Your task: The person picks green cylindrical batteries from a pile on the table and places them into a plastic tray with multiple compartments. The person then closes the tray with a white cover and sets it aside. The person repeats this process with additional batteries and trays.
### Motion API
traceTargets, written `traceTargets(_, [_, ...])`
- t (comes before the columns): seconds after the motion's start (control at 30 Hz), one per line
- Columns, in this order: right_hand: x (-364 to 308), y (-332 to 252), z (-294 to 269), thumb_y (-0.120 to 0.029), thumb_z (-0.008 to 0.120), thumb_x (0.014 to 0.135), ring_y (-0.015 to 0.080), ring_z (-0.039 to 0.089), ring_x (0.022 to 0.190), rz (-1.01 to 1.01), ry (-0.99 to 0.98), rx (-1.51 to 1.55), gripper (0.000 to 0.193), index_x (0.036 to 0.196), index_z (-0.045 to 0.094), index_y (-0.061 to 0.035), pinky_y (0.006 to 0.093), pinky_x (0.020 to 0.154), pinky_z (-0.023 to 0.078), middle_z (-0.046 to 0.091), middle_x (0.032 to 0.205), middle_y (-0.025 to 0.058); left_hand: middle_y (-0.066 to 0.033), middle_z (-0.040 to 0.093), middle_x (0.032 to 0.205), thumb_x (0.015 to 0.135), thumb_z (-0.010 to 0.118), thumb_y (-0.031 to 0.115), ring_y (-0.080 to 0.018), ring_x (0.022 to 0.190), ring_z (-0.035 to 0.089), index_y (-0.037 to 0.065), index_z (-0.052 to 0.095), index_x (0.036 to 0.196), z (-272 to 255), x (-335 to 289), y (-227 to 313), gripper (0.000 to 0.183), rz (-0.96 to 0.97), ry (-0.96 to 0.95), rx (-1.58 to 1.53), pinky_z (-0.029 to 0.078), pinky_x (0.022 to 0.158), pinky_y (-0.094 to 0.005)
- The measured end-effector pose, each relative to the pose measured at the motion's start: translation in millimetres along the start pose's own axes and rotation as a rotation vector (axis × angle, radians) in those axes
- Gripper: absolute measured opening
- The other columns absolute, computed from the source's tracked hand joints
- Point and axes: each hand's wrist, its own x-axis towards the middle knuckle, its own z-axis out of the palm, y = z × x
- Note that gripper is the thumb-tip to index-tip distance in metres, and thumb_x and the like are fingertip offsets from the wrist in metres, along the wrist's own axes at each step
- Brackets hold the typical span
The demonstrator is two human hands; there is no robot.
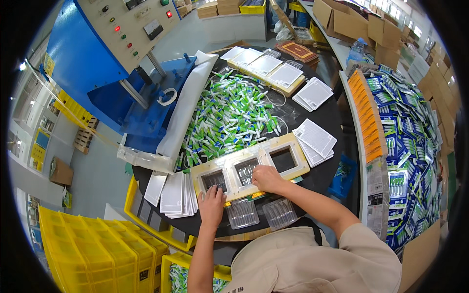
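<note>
A cream jig [228, 165] with three rectangular windows lies in front of me on the round black table. My left hand [211, 207] rests at the jig's left end, fingers stretched over the near edge and touching a clear blister tray [215, 180] in the left window. In the middle window lies another clear blister tray [245, 170]. My right hand [266, 178] is curled closed at that tray's right side; its fingertips are hidden. The right window [284, 160] holds no tray. Two clear blister trays [243, 214] [280, 213] lie near me, below the jig.
Behind the jig spreads a heap of green-and-white glue tubes [229, 115]. White cards [178, 194] are stacked at left and right. A second jig [266, 70] bears cards. A blue press [88, 58] stands left, above yellow crates [93, 249]. Packed blister cards [398, 146] pile up right.
</note>
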Motion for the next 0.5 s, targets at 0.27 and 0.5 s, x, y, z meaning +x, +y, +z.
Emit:
traceTargets(0.27, [27, 15, -25, -0.018, 0.083, 0.067, 0.0300, 0.072, 0.069, 0.113, -0.303, 0.210, 0.010, 0.068, 0.079, -0.0096, 0.0422, 0.066, 0.057, 0.073, 0.071, 0.0104, -0.0096, 0.070, 0.096, 0.080, 0.078, 0.020, -0.0266, 0.084, 0.068, 0.007, 0.068, 0.102, -23, -25, 112, 0.027, 0.487, 0.088, -0.578, 0.054, 0.068, -0.0397])
traceTargets(0.5, [39, 16, -40, -0.021, 0.089, 0.071, 0.0193, 0.070, 0.066, 0.127, -0.441, 0.258, 0.019, 0.080, 0.079, -0.0078, 0.0331, 0.062, 0.054, 0.075, 0.075, 0.0048, -0.0031, 0.069, 0.110, 0.086, 0.073, 0.030, -0.0202, 0.104, 0.063, 0.012, 0.069, 0.106, 18, -35, 144, 0.027, 0.466, -0.256, -0.349, 0.047, 0.094, -0.0368])
